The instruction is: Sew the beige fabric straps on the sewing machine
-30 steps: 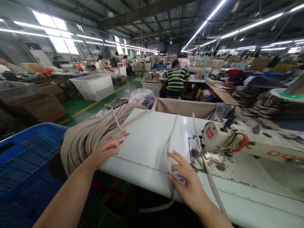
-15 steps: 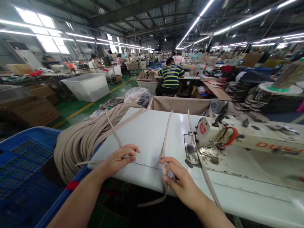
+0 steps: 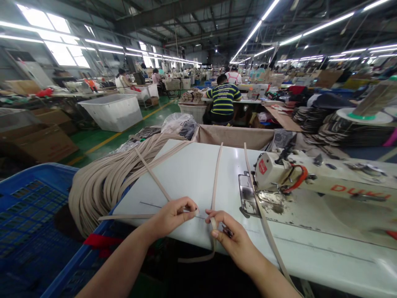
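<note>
My left hand [image 3: 178, 215] is closed in a pinch over the table's front part, with a small pale bit, apparently a strap end, at its fingertips. A beige strap [image 3: 151, 174] runs from the bundle to this hand, and another strap [image 3: 127, 217] passes behind it. Between thumb and fingers of my right hand [image 3: 231, 236] is a second beige strap [image 3: 214, 182], which lies up across the table and hangs in a loop below the edge. Something small, dark and metallic [image 3: 228, 231] shows inside the right hand; its kind is unclear. The fingertips of both hands are close but apart.
A sewing machine [image 3: 310, 178] stands at right, with one strap [image 3: 263, 219] lying past its needle plate. Left of the white table [image 3: 192, 174] are a thick strap bundle [image 3: 102, 186] and a blue plastic basket [image 3: 34, 207]. A fabric-lined bin [image 3: 235, 134] and a seated co-worker [image 3: 223, 101] are beyond.
My left hand has moved right toward my right hand, drawing its strap further over the table. My right hand still holds its strap, with little movement.
</note>
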The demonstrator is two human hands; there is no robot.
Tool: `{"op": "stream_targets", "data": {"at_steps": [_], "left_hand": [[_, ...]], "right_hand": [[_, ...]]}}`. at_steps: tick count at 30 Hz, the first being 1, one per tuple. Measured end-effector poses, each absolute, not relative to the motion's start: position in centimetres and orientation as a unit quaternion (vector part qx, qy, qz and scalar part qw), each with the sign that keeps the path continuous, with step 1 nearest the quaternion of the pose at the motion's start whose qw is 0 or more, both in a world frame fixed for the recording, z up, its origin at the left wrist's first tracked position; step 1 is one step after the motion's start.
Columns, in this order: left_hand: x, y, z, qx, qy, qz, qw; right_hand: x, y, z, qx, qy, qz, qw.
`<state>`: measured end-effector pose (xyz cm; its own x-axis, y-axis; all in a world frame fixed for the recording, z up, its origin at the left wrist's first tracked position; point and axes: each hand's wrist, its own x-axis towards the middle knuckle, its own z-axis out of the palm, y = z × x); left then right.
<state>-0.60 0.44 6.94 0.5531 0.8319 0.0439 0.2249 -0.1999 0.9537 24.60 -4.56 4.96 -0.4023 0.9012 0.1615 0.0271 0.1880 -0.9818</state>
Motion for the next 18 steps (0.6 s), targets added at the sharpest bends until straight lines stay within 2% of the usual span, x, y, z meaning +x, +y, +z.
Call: {"op": "stream_targets", "data": {"at_steps": [4,6,18], "left_hand": [[0.4,0.2,5.6,0.66,0.373,0.29,0.585],[0.7,0.2,5.5,0.653,0.376,0.269,0.6],[0.9,0.1,6.6,0.557,0.429,0.22,0.677]], "right_hand": [[23.9,-4.4,4.5,-0.351,-0.559,0.613,0.433],[23.8,-4.2,4.1,-0.353,-0.542,0.64,0.415],[24.1,-4.2,5.2,-0.404,-0.521,0.685,0.311]]}}
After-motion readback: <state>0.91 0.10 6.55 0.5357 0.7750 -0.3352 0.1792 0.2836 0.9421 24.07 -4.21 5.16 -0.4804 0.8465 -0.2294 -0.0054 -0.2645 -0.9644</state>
